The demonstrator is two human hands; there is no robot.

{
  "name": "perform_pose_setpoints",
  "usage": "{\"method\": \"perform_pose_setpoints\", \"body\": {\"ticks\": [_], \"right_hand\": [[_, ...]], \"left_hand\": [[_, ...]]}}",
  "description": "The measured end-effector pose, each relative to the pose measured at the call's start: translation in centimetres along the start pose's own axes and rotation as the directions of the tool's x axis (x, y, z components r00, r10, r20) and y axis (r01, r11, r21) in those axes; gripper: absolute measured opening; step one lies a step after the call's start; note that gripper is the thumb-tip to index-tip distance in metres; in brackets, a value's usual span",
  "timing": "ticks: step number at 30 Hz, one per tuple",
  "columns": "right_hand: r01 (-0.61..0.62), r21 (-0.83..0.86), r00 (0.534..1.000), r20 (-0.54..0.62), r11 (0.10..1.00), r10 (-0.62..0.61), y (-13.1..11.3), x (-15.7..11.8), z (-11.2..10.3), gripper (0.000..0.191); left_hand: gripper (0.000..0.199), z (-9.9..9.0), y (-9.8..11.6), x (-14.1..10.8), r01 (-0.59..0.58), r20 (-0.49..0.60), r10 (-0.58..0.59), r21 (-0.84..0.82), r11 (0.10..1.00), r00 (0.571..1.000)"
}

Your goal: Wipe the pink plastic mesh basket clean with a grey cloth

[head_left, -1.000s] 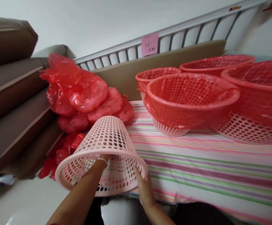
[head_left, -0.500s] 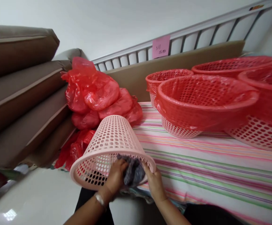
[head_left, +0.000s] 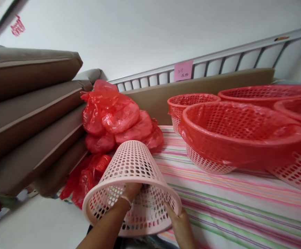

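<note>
A pale pink perforated plastic basket [head_left: 132, 162] lies tipped, its wide mouth towards me, at the edge of the striped cloth. My left hand [head_left: 133, 189] reaches deep inside it. A dark grey cloth [head_left: 145, 187] shows beside that hand and as dark spots through the holes; the basket wall hides most of the fingers. At the right of the mouth, my right hand [head_left: 178, 216] grips the basket's rim, thumb inside and the other fingers outside.
Several red-lined baskets [head_left: 238, 138] stand to the right on the striped cloth [head_left: 218, 200]. Filled red plastic bags [head_left: 119, 114] are heaped behind the pink basket. Stacked brown cushions [head_left: 31, 114] rise on the left. A pink note [head_left: 183, 70] hangs on the slatted headboard.
My left hand has moved from the basket's mouth deeper inside with the grey cloth. The right hand stays at the rim. The whole view has shifted, with things appearing lower.
</note>
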State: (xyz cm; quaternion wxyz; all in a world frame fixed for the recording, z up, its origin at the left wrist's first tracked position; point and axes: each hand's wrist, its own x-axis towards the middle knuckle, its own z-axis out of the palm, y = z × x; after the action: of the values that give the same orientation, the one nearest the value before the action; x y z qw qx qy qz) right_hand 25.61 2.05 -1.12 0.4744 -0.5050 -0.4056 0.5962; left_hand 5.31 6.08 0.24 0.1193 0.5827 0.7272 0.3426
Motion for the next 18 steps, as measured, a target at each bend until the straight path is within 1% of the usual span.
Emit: {"method": "perform_pose_setpoints", "body": {"ticks": [2, 4, 7, 9, 10, 11, 13, 16, 17, 18], "right_hand": [[-0.058, 0.021, 0.998, -0.008, 0.998, 0.058, -0.1, -0.2, -0.1, 0.045], [-0.086, 0.021, 0.996, -0.029, 0.996, 0.087, -0.5, -0.5, -0.3, 0.048], [-0.072, 0.049, 0.997, -0.026, 0.996, 0.073, -1.1, -0.9, -0.3, 0.05], [-0.038, 0.094, 0.998, -0.042, 0.995, 0.042, -1.3, -1.0, -0.2, 0.048], [-0.032, 0.117, 0.998, -0.046, 0.993, 0.038, -1.3, -1.1, -0.1, 0.047], [-0.035, 0.141, 0.998, -0.048, 0.989, 0.042, -1.1, -1.1, 0.1, 0.046], [-0.068, 0.191, 0.996, -0.037, 0.979, 0.077, -0.5, -1.2, 0.4, 0.045], [-0.157, 0.267, 0.987, 0.007, 0.951, 0.161, 1.0, -1.8, 0.8, 0.046], [-0.181, 0.293, 0.983, 0.035, 0.939, 0.179, 1.5, -2.0, 0.9, 0.046], [-0.199, 0.318, 0.98, 0.068, 0.927, 0.187, 1.8, -2.1, 0.9, 0.047]], "left_hand": [[0.025, -0.2, 0.9, -2.1, -0.075, 0.039, 0.074, 0.017, 0.997, 0.996], [0.022, -0.7, 1.7, -5.3, -0.153, 0.102, 0.15, 0.025, 0.988, 0.984], [0.019, -1.8, 2.1, -10.5, -0.307, 0.237, 0.28, 0.087, 0.948, 0.93], [0.026, -2.6, 2.0, -12.5, -0.355, 0.32, 0.303, 0.116, 0.928, 0.898], [0.029, -2.9, 1.9, -12.7, -0.347, 0.335, 0.292, 0.117, 0.93, 0.896], [0.03, -3.2, 1.9, -12.2, -0.322, 0.327, 0.271, 0.112, 0.94, 0.905], [0.031, -3.3, 2.2, -9.8, -0.248, 0.262, 0.217, 0.094, 0.964, 0.94], [0.024, -2.8, 3.3, -3.9, -0.17, 0.157, 0.15, 0.128, 0.977, 0.976], [0.025, -2.6, 3.6, -2.0, -0.123, 0.115, 0.107, 0.144, 0.982, 0.988], [0.029, -2.2, 4.0, -0.3, -0.1, 0.097, 0.086, 0.15, 0.984, 0.992]]}}
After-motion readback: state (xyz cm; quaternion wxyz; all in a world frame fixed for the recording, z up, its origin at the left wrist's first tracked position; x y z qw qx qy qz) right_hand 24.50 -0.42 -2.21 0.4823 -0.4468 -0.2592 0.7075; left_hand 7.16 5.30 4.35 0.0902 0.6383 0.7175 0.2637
